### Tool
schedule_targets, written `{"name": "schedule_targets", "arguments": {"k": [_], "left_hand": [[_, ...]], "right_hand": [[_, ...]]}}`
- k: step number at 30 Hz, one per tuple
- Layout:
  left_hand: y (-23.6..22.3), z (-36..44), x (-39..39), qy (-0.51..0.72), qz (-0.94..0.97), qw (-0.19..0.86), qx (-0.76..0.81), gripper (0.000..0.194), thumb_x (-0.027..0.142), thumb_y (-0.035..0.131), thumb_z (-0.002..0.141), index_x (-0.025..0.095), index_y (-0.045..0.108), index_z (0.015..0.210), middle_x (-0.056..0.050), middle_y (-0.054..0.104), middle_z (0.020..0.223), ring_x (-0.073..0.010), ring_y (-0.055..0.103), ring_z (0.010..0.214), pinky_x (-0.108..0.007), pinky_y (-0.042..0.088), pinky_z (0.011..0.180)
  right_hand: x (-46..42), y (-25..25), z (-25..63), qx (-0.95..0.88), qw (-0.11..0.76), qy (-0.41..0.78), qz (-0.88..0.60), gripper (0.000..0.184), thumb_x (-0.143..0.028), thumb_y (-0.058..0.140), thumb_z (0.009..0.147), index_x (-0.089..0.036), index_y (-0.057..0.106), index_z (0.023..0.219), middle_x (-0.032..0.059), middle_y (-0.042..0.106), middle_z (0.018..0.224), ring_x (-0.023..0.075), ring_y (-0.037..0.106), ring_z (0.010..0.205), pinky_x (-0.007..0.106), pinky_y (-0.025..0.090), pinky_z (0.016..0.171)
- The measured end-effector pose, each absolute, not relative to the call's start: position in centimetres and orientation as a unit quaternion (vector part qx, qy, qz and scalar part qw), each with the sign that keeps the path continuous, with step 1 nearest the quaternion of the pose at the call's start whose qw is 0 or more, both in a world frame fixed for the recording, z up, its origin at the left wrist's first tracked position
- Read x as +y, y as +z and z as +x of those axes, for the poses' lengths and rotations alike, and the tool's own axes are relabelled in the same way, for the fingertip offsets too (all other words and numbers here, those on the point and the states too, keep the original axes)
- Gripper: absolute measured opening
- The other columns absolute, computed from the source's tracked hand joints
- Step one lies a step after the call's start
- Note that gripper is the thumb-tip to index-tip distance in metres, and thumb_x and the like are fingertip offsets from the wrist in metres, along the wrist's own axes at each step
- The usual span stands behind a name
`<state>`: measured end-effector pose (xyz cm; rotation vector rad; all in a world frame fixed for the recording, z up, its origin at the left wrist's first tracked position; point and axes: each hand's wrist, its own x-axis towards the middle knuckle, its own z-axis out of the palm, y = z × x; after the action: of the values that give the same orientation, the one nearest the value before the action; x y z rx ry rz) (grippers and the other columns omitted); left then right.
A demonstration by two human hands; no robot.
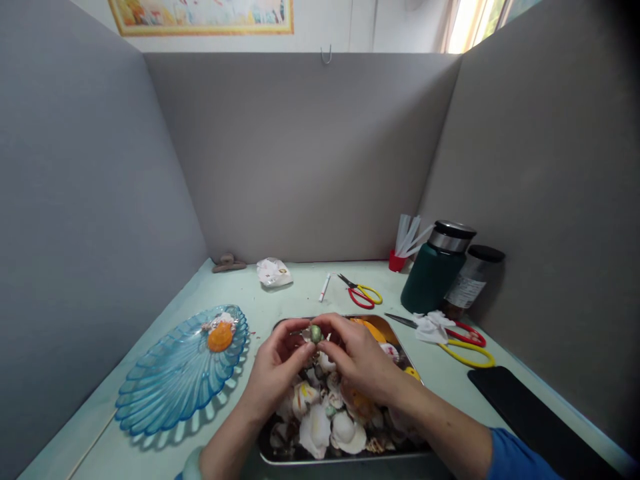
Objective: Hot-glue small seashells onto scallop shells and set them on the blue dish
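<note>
My left hand (283, 357) and my right hand (353, 353) meet above the metal tray (295, 461). Between their thumbs and fingertips they pinch a small, rounded green shell (315, 333). Beneath them the tray is filled with shells: a white fan-like shell (315, 432), a rounded white shell (347, 433) and a white one with yellow marks (303, 397) lie near the front. Orange and yellow pieces show along the right side, partly behind my right hand and forearm.
Left stands a blue scalloped glass dish (175, 373) holding an orange shell (221, 337). Behind are a crumpled white packet (274, 273), small scissors (361, 291) and a red cup (397, 261) of strips. Right are a green bottle (433, 277), larger scissors (467, 354) and a black phone-like slab (530, 413).
</note>
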<state>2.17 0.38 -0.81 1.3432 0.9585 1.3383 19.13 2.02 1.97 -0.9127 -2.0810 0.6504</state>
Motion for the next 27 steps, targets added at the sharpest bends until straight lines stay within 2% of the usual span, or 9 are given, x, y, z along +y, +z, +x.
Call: {"name": "schedule_targets", "arguments": {"k": [7,16,19,23,27], "left_hand": [[-0.31,2.37,0.26,0.567,0.527,0.494,0.398,0.021,0.026,0.07,0.075,0.016,0.063,0.092,-0.003,0.068,0.083,-0.0156,0.063,0.077,-0.026,0.05,0.071],[-0.3,2.52,0.25,0.577,0.517,0.489,0.4,0.02,0.026,0.067,0.076,0.018,0.059,0.093,-0.003,0.064,0.089,-0.0164,0.062,0.079,-0.029,0.052,0.071],[-0.44,2.5,0.31,0.591,0.521,0.473,0.395,0.017,0.026,0.068,0.075,0.018,0.058,0.086,-0.004,0.061,0.096,-0.0178,0.06,0.085,-0.029,0.052,0.071],[-0.65,2.29,0.45,0.567,0.563,0.432,0.418,0.011,0.027,0.065,0.078,0.016,0.061,0.08,-0.005,0.06,0.092,-0.0167,0.058,0.084,-0.026,0.048,0.072],[-0.93,1.99,0.66,0.55,0.593,0.39,0.44,0.014,0.029,0.063,0.08,0.016,0.063,0.074,-0.006,0.06,0.095,-0.0185,0.057,0.088,-0.026,0.047,0.072]], "right_hand": [[1.99,1.93,19.22,-0.827,0.373,0.258,-0.332,0.027,-0.01,0.059,0.083,-0.021,0.059,0.108,0.0021,0.064,0.098,0.0157,0.057,0.09,0.026,0.042,0.077],[1.94,2.23,19.19,-0.828,0.377,0.242,-0.337,0.028,-0.009,0.055,0.085,-0.021,0.06,0.11,0.0047,0.065,0.104,0.0184,0.058,0.096,0.03,0.043,0.083],[1.97,2.11,19.13,-0.827,0.381,0.233,-0.342,0.028,-0.01,0.056,0.085,-0.021,0.06,0.109,0.0048,0.065,0.104,0.0187,0.058,0.095,0.031,0.043,0.082],[2.08,1.81,19.06,-0.822,0.386,0.216,-0.357,0.026,-0.011,0.059,0.084,-0.02,0.06,0.108,0.0047,0.064,0.103,0.0178,0.058,0.092,0.03,0.043,0.08],[2.11,1.68,19.07,-0.825,0.384,0.213,-0.356,0.024,-0.012,0.06,0.083,-0.02,0.06,0.106,0.0039,0.064,0.099,0.017,0.058,0.088,0.029,0.043,0.077]]}}
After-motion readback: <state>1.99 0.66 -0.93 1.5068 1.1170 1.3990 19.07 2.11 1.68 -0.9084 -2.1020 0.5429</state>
